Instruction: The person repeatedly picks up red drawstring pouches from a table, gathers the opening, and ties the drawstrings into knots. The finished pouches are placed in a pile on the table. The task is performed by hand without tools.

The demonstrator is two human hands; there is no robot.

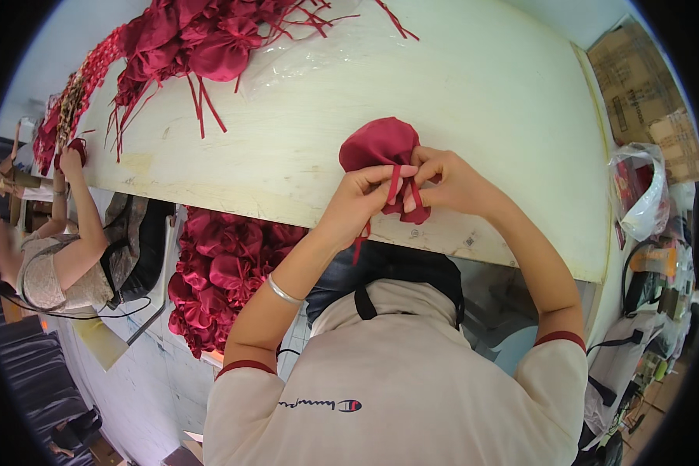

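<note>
A dark red satin drawstring pouch is held just above the near side of the pale table, its rounded body pointing away from me. My left hand pinches the gathered neck and a red ribbon between thumb and fingers. From the other side, my right hand grips the neck beside a second strand of ribbon. The pouch's ruffled mouth hangs towards me below the fingers. One ribbon end dangles under my left hand. My fingers partly hide the neck.
More red pouches with trailing ribbons lie heaped on the table at the far left, beside clear plastic film. A pile of pouches fills the space left of my lap. Another person works further left. Cardboard boxes stand at right.
</note>
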